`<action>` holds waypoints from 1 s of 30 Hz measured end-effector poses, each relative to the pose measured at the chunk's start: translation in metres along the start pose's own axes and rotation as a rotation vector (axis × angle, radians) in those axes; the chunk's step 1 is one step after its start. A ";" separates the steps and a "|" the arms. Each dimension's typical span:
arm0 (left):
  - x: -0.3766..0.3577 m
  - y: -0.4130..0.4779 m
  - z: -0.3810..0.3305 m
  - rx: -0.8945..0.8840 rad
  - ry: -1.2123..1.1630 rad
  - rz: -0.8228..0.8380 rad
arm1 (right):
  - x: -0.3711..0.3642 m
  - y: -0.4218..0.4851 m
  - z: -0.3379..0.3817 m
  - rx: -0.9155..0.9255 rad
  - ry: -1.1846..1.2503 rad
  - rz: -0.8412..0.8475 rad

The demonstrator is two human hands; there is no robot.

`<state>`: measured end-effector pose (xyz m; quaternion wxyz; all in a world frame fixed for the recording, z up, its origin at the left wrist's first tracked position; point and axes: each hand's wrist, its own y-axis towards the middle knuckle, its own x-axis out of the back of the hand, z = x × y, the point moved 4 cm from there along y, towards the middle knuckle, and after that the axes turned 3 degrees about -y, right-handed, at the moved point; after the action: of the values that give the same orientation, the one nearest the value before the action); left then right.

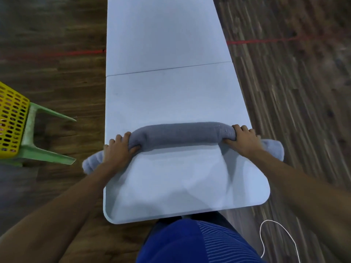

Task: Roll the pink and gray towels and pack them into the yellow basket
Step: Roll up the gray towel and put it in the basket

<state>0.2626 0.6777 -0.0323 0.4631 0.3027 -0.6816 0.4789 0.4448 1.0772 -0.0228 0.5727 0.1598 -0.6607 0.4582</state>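
Nearest to me is a blue ribbed garment point(191, 242) at the bottom of the view, with a thin white cord point(263, 238) looping over the wood-grain floor point(284, 114) just beside it. Past that I see the rounded near end of a smooth, pale, long table point(171, 192), its surface matte and hard. Both forearms reach over it to the gray towel point(182, 134), which lies across the table's width as a thick, soft roll, bowed slightly away from me in the middle. The left hand point(117, 150) curls round the roll near its left end, fingers over the top and thumb tucked against the near side; the right hand point(245, 141) grips the right end the same way. The towel's fluffy ends stick out past both hands and overhang the table's long edges. To the left, on the floor, stands a green plastic stool point(38, 133) with splayed legs, and on it sits the yellow basket point(11, 118), a rigid plastic lattice of small oblong holes, cut off by the frame. A pinkish tint shows through some holes, but I cannot tell what is inside. Farther off a straight seam point(167, 70) crosses the tabletop, and a red line point(262, 41) runs over the floor either side.
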 end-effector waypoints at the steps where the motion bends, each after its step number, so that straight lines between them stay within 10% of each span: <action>1: -0.001 -0.001 -0.012 0.069 -0.093 0.006 | 0.000 -0.002 0.010 -0.057 0.077 0.007; 11: -0.037 -0.026 -0.144 0.297 -0.733 0.110 | -0.038 -0.046 0.129 -0.176 0.686 0.167; 19: -0.053 -0.063 -0.144 0.021 -1.098 0.105 | -0.020 -0.054 0.163 -0.270 0.448 0.093; 30: -0.066 -0.096 -0.019 0.168 -0.265 -0.149 | -0.046 -0.042 0.184 -0.144 0.118 -0.005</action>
<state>0.3772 0.6591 -0.0555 0.3768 0.4504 -0.6699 0.4543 0.3768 0.8959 -0.0326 0.6217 0.0926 -0.6568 0.4166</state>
